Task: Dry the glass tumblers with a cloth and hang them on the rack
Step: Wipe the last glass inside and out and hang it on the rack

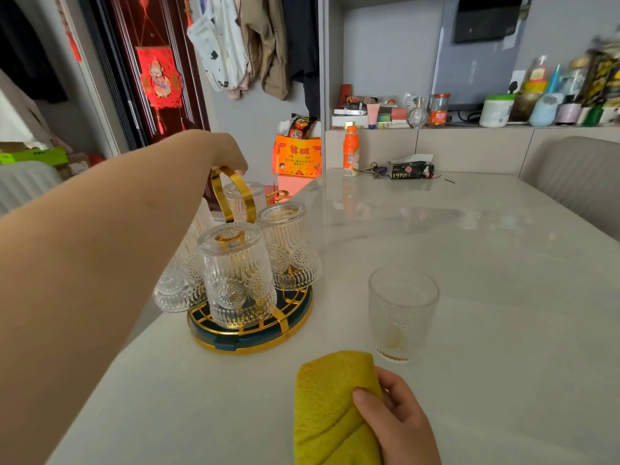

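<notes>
one tumbler off your rack

your round gold-and-green rack carries several ribbed glass tumblers upside down. one more tumbler stands upright on the bench, apart to its right. your folded yellow-green cloth lies nearer you.

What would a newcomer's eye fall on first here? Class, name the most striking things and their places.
The gold rack at the left of the table, hung with upturned patterned tumblers, draws the eye first; the left hand grips its handle. In front, the right hand holds a yellow-green cloth, beside one upright tumbler.
</notes>
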